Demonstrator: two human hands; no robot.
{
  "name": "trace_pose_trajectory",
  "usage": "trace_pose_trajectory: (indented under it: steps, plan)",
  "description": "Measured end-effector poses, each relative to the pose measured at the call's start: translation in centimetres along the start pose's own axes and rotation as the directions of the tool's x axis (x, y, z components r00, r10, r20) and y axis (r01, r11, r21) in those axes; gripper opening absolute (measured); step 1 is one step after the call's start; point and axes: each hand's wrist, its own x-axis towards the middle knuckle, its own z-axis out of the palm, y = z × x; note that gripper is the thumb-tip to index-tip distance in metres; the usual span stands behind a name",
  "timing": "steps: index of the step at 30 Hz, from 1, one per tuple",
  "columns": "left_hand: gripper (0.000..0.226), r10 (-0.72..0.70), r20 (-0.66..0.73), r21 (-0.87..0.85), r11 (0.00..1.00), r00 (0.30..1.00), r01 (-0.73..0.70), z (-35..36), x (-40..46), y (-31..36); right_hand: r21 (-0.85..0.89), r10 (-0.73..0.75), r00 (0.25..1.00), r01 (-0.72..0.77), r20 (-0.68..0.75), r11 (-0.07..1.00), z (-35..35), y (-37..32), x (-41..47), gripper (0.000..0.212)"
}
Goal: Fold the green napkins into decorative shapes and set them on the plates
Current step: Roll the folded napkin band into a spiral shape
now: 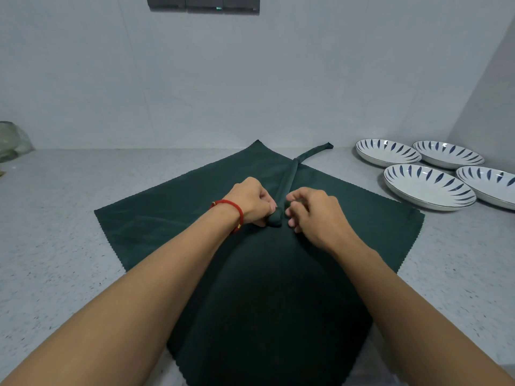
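1. Both forearms reach forward, bare, converging toward the middle.
2. Left hand: knuckles up, fingers curled, pinching the near end of the rolled napkin (red cord at the wrist).
3. Right hand: fingers loosely curled, tips just beside the roll; contact unclear.

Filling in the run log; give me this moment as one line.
left hand pinches rolled napkin | right hand at roll end | plates empty

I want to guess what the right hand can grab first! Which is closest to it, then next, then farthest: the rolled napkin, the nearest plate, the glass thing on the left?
1. Rolled napkin, just left of the right hand.
2. Nearest plate, off to the right.
3. Glass thing, far left by the wall.
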Motion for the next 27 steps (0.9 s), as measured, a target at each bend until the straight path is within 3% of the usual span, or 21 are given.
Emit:
trace_pose_trajectory:
  steps: [3,6,12,17,19,24,27]
  plan:
    - [0.015,-0.079,0.037,-0.036,0.996,0.996,0.080,-0.4,0.7,0.5,-0.157,-0.114,0.990,0.127,0.089,0.979,0.5,-0.3,-0.1,0.023]
    - [0.012,-0.097,0.046,-0.048,0.994,0.994,0.100,-0.3,1.1,0.7,-0.193,-0.120,0.989,0.134,0.083,0.972,0.8,-0.5,0.3,0.033]
    - [0.011,0.112,-0.197,0.031,0.994,0.974,-0.108,0.9,0.5,-0.6,-0.230,-0.042,0.994,0.065,0.103,0.971,0.5,-0.3,2.2,0.018]
    - [0.031,0.195,-0.058,0.141,0.973,0.979,-0.185,0.7,0.6,-1.0,-0.158,0.048,0.988,-0.025,0.144,0.987,-0.2,-0.2,3.6,0.025]
    - [0.028,0.209,-0.046,0.171,0.965,0.977,-0.199,0.5,1.2,-0.7,-0.139,0.066,0.985,-0.044,0.158,0.989,-0.5,-0.4,3.8,0.027]
    - [0.016,0.155,0.007,0.259,0.954,0.988,-0.152,-0.2,3.2,0.7,-0.166,0.115,0.977,-0.085,0.181,0.983,-1.2,0.3,4.3,0.041]
    - [0.017,0.079,0.036,0.263,0.961,0.996,-0.086,-0.6,4.2,1.3,-0.163,0.074,0.993,-0.060,0.087,0.985,-2.0,1.1,4.0,0.027]
